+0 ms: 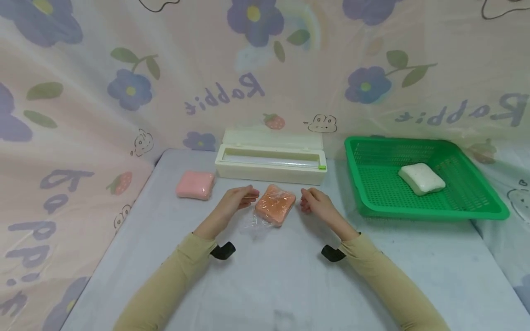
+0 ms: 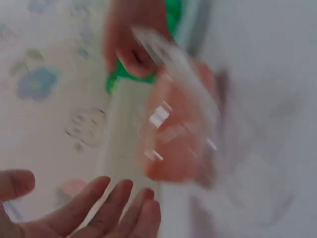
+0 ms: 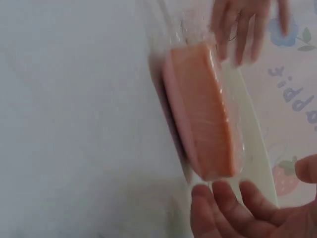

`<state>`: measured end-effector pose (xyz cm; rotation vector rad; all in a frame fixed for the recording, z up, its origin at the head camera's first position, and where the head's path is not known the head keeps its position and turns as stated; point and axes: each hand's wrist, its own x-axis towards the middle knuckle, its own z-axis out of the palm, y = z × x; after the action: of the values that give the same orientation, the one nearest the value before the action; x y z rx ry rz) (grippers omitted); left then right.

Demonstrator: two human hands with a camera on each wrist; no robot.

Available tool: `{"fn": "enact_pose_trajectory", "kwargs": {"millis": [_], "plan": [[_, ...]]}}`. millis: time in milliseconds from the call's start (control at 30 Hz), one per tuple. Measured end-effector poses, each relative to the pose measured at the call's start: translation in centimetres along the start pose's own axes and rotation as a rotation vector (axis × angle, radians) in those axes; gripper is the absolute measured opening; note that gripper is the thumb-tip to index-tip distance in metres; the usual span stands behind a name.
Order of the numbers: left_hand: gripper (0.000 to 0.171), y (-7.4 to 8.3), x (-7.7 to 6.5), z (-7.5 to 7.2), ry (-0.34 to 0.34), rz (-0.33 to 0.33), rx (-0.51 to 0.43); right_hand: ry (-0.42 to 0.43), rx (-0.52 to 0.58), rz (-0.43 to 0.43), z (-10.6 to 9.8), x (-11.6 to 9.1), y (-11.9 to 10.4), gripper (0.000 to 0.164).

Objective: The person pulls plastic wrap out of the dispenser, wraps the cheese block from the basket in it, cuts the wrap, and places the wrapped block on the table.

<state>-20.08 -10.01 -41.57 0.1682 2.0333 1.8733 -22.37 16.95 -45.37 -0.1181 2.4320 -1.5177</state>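
A bread-slice-shaped orange block (image 1: 275,205) lies on the table between my hands, with clear plastic film over it. Loose film (image 1: 257,225) trails from its near left corner. On its left, my left hand (image 1: 236,201) has its fingers extended towards the block; the left wrist view shows these fingers (image 2: 116,203) spread, holding nothing. My right hand (image 1: 318,204) is at the other side, fingers loosely bent. In the right wrist view its fingertips (image 3: 223,191) are right at the block's end, thumb (image 3: 307,168) well apart from them.
Behind the block stands a white cling film dispenser (image 1: 271,174), lid raised, a roll inside. A shiny pink block (image 1: 196,185) lies to the left. At right, a green basket (image 1: 430,214) holds a white block (image 1: 421,178). A printed curtain (image 1: 290,96) hangs behind.
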Motion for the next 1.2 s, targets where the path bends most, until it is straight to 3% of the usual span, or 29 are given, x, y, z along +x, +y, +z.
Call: {"fn": "enact_pose_trajectory", "kwargs": {"millis": [100, 167, 233, 500, 600, 767, 933, 1067, 1200], "plan": [[0.053, -1.5, 1.6, -1.0, 0.0, -0.088, -0.037, -0.125, 0.102, -0.01, 0.4, -0.4, 0.0, 0.055], [0.053, -2.4, 2.0, -1.2, -0.016, -0.137, -0.102, -0.229, 0.178, -0.015, 0.8, -0.4, 0.0, 0.057], [0.052, -3.0, 1.9, -1.2, -0.032, -0.157, -0.158, -0.277, 0.217, -0.036, 1.0, -0.4, -0.1, 0.058], [0.044, -3.8, 1.2, -1.0, -0.038, -0.215, -0.331, -0.208, 0.195, -0.115, 0.2, -0.6, -0.3, 0.053], [0.042, -3.9, 1.4, -1.3, -0.026, -0.238, -0.366, -0.152, 0.062, -0.236, -0.2, -1.0, 0.0, 0.047], [0.039, -3.5, 2.1, -1.8, -0.053, -0.24, -0.324, -0.076, -0.298, -0.535, 0.1, -2.0, -0.1, 0.042], [0.035, -2.8, 3.0, -1.8, -0.115, -0.235, -0.237, -0.141, -0.628, -0.907, 1.7, -3.1, -1.1, 0.059], [0.033, -2.5, 3.9, -1.6, -0.109, -0.235, -0.181, -0.198, -0.855, -1.197, 3.5, -3.7, -1.7, 0.062], [0.032, -2.6, 4.5, -1.4, -0.09, -0.242, -0.146, -0.232, -1.115, -1.318, 5.1, -4.1, -1.9, 0.054]]}}
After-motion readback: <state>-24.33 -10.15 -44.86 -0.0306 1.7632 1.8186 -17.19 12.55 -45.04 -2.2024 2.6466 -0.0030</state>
